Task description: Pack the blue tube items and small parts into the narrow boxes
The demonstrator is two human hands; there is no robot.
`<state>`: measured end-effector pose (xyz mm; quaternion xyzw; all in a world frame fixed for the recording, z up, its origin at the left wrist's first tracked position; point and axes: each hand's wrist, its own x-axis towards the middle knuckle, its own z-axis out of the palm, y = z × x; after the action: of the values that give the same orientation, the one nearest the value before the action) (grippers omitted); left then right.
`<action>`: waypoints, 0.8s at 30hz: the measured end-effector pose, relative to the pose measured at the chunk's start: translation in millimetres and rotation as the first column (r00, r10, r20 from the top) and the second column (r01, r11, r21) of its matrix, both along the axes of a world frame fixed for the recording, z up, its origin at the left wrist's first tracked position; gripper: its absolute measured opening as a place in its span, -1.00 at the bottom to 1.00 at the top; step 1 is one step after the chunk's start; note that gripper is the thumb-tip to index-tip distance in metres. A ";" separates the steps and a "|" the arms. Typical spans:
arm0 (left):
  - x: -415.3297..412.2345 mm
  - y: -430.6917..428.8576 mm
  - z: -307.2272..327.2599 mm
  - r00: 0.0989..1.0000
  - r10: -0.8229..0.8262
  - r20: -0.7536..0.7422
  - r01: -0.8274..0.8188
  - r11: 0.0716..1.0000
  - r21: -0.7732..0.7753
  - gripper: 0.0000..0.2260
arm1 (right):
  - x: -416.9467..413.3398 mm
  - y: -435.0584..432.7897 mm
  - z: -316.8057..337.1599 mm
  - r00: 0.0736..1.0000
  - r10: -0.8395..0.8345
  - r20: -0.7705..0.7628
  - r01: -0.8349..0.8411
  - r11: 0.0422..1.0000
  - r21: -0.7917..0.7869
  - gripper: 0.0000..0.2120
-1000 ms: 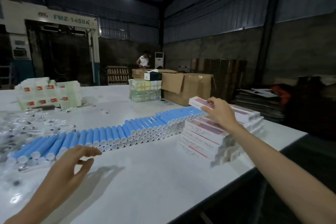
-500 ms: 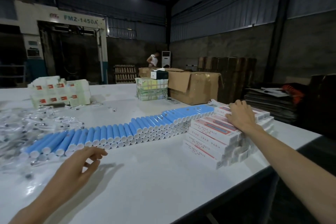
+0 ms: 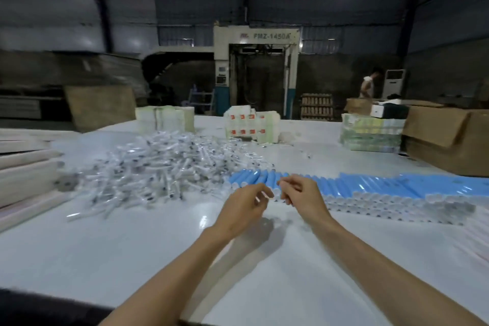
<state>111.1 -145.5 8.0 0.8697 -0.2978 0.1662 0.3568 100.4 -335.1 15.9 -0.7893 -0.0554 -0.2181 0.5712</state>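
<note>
Hands are hovering close together above the glossy white table (image 3: 132, 259), the left hand (image 3: 242, 208) and the right hand (image 3: 303, 197) both curling their fingers inward. Through the blur I cannot tell whether either is gripping anything. Just beyond the fingertips, a long row of blue tubes with white caps (image 3: 370, 189) is lying flat, stretching off past the right hand. Beyond the left hand, a heap of small clear-wrapped parts (image 3: 164, 167) is sprawling, with a pale stack of red-labelled packs (image 3: 251, 124) standing farther back.

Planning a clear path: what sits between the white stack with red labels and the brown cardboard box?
A stack of greenish packs stands there, seen in the head view.
</note>
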 end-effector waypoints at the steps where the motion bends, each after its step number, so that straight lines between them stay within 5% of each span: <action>1: 0.9 15.9 1.2 0.998 0.063 0.007 -0.063 0.998 0.011 -0.81 | 8.6 26.2 -9.8 0.998 0.060 -0.016 -0.060 0.998 0.022 -0.88; 5: 4.8 91.1 0.9 0.972 0.233 -0.013 -0.233 0.972 0.031 -0.82 | 33.8 113.2 -34.7 0.978 0.197 -0.063 -0.188 0.974 0.129 -0.90; 11: 12.3 235.5 -3.1 0.854 0.515 0.079 -0.521 0.845 0.121 -0.81 | 39.6 168.5 -60.2 0.931 0.355 -0.083 -0.357 0.934 -0.022 -0.84; 19: 26.8 387.9 11.1 0.440 0.888 0.134 -0.822 0.338 0.459 -0.68 | 33.9 165.4 -58.9 0.914 0.400 -0.072 -0.398 0.917 0.037 -0.79; 24: 28.5 420.7 -2.5 0.346 0.915 0.207 -0.797 0.170 0.580 -0.66 | 33.1 166.8 -58.0 0.904 0.419 -0.078 -0.416 0.908 0.052 -0.81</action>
<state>139.7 275.2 5.5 0.9549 0.2465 0.1519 -0.0657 133.5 -168.3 -42.1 -0.7581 -0.1945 -0.0569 0.6198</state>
